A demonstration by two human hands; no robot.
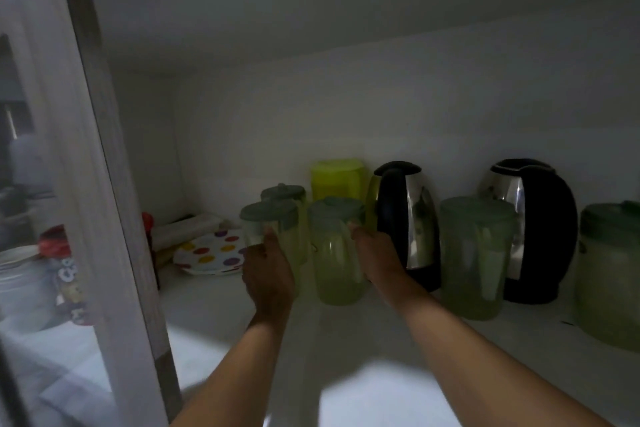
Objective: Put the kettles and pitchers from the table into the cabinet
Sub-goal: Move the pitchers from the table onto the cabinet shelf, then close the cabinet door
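Fingers (268,236) of the left hand (268,274) wrap the near side of a small pale pitcher (270,229) with a grey-green lid, closed around its body; it stands upright on the cabinet shelf (214,315), or is just being set there, which the dim light does not settle. The right hand (379,256) reaches between the middle pitcher (337,253) and the nearer kettle (407,218), its fingers pressed to that pitcher's right side near the handle; whether they grip or only steady it, I cannot tell. Both pitchers lie straight ahead of the hands, long axes vertical, close beside each other. Behind them stand another lidded pitcher (284,192) and a yellow-green one (337,178). Further right sit a third pale pitcher (474,256), a second kettle (533,229) and a large one (609,274) at the edge. A spotted plate (211,253) lies left. Likely the small pitcher needs only a push inward before release, with little room to spare.
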